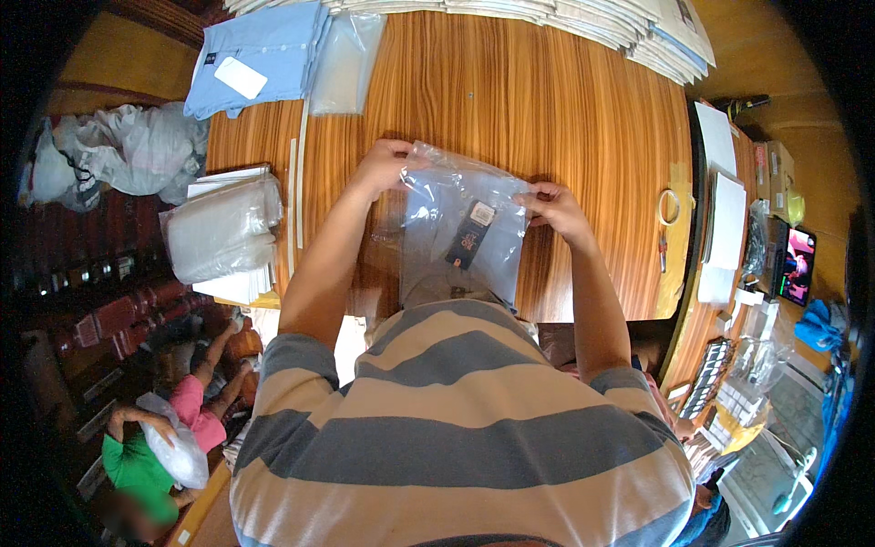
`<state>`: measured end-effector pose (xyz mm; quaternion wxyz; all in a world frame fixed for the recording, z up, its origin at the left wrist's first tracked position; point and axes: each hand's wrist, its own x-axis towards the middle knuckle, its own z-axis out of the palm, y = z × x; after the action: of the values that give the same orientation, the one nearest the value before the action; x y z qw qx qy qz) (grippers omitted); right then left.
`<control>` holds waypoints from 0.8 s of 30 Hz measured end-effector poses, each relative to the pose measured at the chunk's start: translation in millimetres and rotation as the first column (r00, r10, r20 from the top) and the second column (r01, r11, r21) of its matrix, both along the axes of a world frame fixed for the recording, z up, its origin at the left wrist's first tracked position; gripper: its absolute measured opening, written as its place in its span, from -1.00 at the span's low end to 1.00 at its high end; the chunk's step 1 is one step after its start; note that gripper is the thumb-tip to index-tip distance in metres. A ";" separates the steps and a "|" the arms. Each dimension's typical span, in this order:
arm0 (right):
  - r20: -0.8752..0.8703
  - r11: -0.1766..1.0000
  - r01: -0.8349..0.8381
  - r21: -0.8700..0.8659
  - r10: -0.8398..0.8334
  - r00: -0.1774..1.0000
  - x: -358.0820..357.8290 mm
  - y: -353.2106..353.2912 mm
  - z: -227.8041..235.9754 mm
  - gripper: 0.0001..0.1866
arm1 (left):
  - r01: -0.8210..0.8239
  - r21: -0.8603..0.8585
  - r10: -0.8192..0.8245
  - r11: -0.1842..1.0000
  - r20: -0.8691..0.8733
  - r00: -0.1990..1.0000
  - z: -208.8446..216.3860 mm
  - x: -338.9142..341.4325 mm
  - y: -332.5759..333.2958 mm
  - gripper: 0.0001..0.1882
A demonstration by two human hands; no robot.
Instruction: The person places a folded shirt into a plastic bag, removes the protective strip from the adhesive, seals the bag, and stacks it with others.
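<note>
A clear plastic bag [420,205] lies in front of me at the near edge of the wooden table. Inside it shows a folded light blue shirt [501,253] with a dark hang tag [468,242]. My left hand [386,168] pinches the bag's far left corner. On the other side, my right hand [557,211] has its fingers closed on the far right edge. The bag's near end is partly hidden by my striped shirt.
Another folded blue shirt [260,55] with a white card lies at the far left, beside flat clear bags [346,68]. Plastic-wrapped packs [223,228] sit left. Stacked packets [602,23] line the far edge. A tape roll [669,207] is at right. A person in green [137,465] sits lower left.
</note>
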<state>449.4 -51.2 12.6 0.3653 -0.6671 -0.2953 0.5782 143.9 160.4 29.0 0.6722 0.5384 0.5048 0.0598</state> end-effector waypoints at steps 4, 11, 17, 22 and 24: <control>0.076 0.999 -0.031 0.013 0.030 0.997 -7.9 5.6 -1.5 -0.63 | -0.111 0.194 0.115 0.975 -0.008 0.993 -29.3 -12.4 -6.8 -0.56; 0.213 0.990 -0.001 0.143 -0.030 0.977 -24.0 23.7 -10.5 -0.62 | -0.387 -0.152 0.390 0.909 -0.012 0.921 -21.0 -42.5 -35.4 -0.57; 0.148 0.989 -0.048 0.140 0.027 0.989 -21.1 20.9 -12.4 -0.64 | -0.246 -0.092 0.252 0.965 0.052 0.966 -9.8 -62.1 -51.5 -0.64; 0.200 0.976 -0.135 0.170 0.100 0.975 -17.6 8.6 -13.3 -0.76 | -0.067 -0.069 0.069 0.995 0.033 0.997 -5.1 -69.4 -49.4 -0.63; 0.239 0.979 -0.154 0.136 0.119 0.964 -17.7 8.5 -10.0 -0.74 | -0.208 -0.143 0.206 0.968 -0.033 0.978 7.0 -65.7 -44.6 -0.62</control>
<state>431.6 -42.7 2.6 0.3380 -0.6774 -0.4244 0.4968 78.1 115.8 36.0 0.6953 0.4326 0.5671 0.0878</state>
